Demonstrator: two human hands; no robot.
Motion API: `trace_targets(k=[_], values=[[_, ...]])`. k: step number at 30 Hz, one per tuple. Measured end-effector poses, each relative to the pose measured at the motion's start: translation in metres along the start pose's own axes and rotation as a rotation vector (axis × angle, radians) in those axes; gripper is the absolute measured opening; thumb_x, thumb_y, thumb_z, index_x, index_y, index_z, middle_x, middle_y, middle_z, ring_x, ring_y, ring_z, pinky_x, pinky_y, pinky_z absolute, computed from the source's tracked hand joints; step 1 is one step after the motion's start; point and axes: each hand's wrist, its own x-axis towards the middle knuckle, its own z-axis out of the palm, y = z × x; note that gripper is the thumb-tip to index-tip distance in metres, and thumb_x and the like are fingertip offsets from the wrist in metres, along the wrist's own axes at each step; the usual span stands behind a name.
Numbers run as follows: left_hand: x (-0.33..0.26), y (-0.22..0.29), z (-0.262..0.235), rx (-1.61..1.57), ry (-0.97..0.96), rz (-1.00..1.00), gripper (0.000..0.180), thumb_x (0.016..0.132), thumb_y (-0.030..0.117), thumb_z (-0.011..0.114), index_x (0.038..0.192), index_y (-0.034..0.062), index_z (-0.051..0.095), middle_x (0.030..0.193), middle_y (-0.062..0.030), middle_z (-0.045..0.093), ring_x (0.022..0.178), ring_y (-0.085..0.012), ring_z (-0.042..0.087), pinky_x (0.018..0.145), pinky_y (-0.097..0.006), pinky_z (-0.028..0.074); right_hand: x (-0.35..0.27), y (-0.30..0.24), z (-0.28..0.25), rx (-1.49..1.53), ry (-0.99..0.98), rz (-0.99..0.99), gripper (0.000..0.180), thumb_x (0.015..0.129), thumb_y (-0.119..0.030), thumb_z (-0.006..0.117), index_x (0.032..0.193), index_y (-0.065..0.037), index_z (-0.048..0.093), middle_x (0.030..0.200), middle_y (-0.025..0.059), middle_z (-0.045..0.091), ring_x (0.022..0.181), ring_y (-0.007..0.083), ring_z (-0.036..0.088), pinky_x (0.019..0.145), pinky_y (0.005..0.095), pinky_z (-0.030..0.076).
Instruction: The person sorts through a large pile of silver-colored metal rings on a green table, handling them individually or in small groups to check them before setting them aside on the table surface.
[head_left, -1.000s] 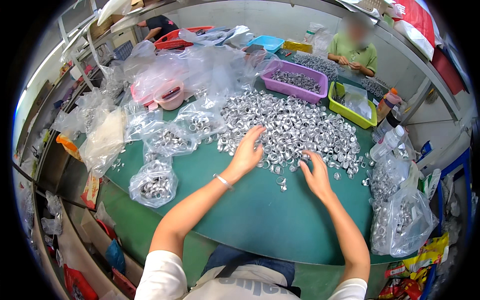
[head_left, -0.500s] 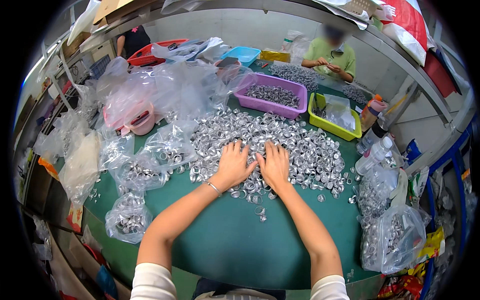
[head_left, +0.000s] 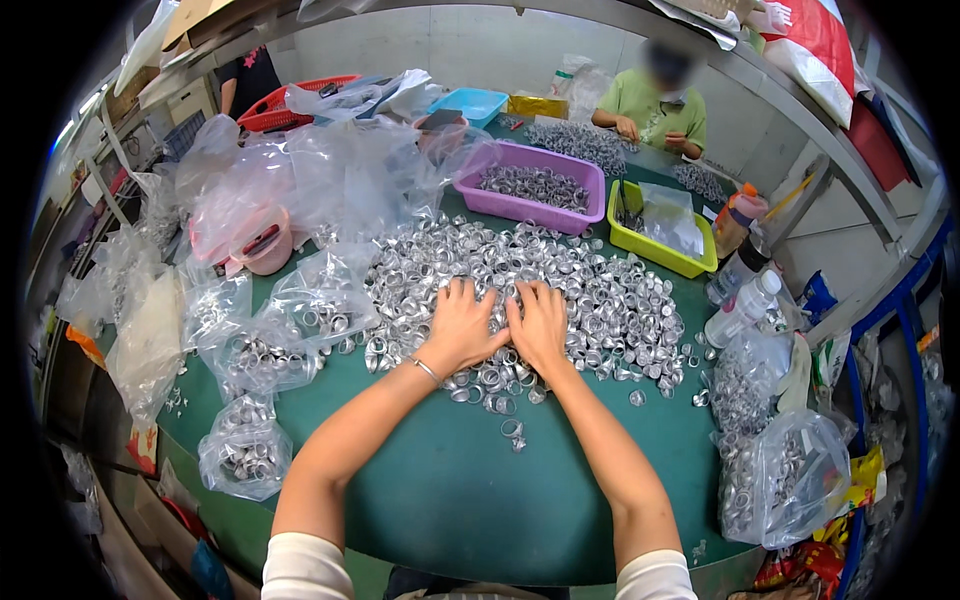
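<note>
A wide heap of silvery metal rings (head_left: 625,315) spreads over the green tabletop (head_left: 470,490). My left hand (head_left: 463,325) lies palm down on the near middle of the heap, fingers stretched forward, a bangle round its wrist. Right beside it, my right hand (head_left: 537,325) rests palm down on the rings too, with its fingers extended. The two thumbs nearly meet between the hands. Neither hand visibly grips a ring, though the rings under the palms are hidden. A couple of stray rings (head_left: 513,431) lie just in front of the heap.
Behind the heap stand a purple basin (head_left: 462,186) of rings and a lime-green tray (head_left: 655,254). Clear bags of rings (head_left: 247,450) sit at left, more bags (head_left: 790,480) at right near a white bottle (head_left: 740,312). A co-worker (head_left: 650,105) sits across the table.
The view has shifted slightly, so most things appear a little further left. My hands stay on the heap, barely moved. The co-worker's hands, close together before, are now apart.
</note>
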Motion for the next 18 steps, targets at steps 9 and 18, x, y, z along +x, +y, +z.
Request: trace_targets(k=[9, 18], values=[[-0.012, 0.004, -0.009, -0.072, -0.011, 0.031, 0.059, 0.073, 0.044, 0.063, 0.115, 0.0029, 0.058, 0.100, -0.0239, 0.053, 0.102, -0.0392, 0.047, 0.088, -0.047, 0.037, -0.007, -0.003, 0.001, 0.042, 0.037, -0.031, 0.036, 0.085, -0.027, 0.059, 0.107, 0.001, 0.059, 0.105, 0.0174, 0.056, 0.097, 0.0339, 0.051, 0.086, 0.0442, 0.041], [-0.037, 0.009, -0.014, -0.252, -0.013, 0.058, 0.057, 0.073, 0.035, 0.068, 0.115, -0.0012, 0.053, 0.115, -0.0290, 0.047, 0.113, -0.0440, 0.042, 0.096, -0.049, 0.037, -0.023, -0.019, -0.007, 0.119, 0.017, -0.071, 0.030, 0.085, -0.021, 0.057, 0.106, 0.000, 0.057, 0.106, 0.0164, 0.056, 0.097, 0.0344, 0.053, 0.086, 0.0437, 0.041]])
